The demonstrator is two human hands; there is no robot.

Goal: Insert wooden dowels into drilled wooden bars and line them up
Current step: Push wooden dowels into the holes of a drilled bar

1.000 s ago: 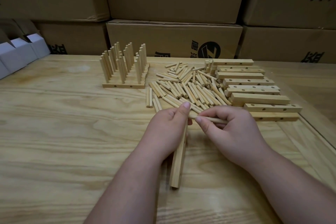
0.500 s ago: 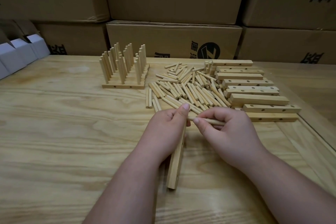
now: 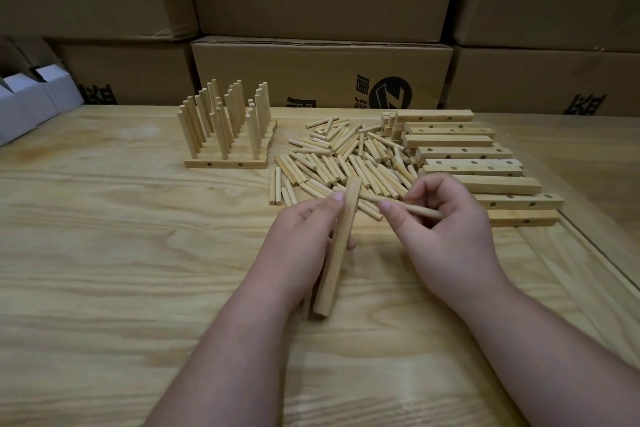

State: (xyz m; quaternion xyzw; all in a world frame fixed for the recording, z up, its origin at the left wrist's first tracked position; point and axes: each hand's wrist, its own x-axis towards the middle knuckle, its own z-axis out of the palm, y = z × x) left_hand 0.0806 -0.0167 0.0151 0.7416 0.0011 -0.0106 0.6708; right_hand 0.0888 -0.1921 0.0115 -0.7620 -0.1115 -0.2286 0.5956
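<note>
A big wooden tabletop is seen, with brown boxes stacked behind it. At the far left of the tabletop, finished bars are lined up side by side, with sticks standing up in them. At the right, a stack of bars with holes is waiting. Between them, a pile of loose sticks is spread out.

Near the middle, one bar is held by the left hand. The fingers are wrapped round it, and its near end is seen low by the tabletop. One stick is pinched by the right hand between thumb and fingers. The stick lies almost flat, and its tip is pointed at the top part of the bar. Whether the tip is already in a hole cannot be told, because the hole faces away.

It looks like the step is pushing the stick into a hole. To do it well, the bar should be held very still. The stick should be lined up straight with the hole, not slanted, or it may get stuck or snap. It is best pushed in slowly, with a small twist if it feels tight. The pinch should be kept near the tip so the stick is not bent. Then the bar can be set beside the finished ones.
</note>
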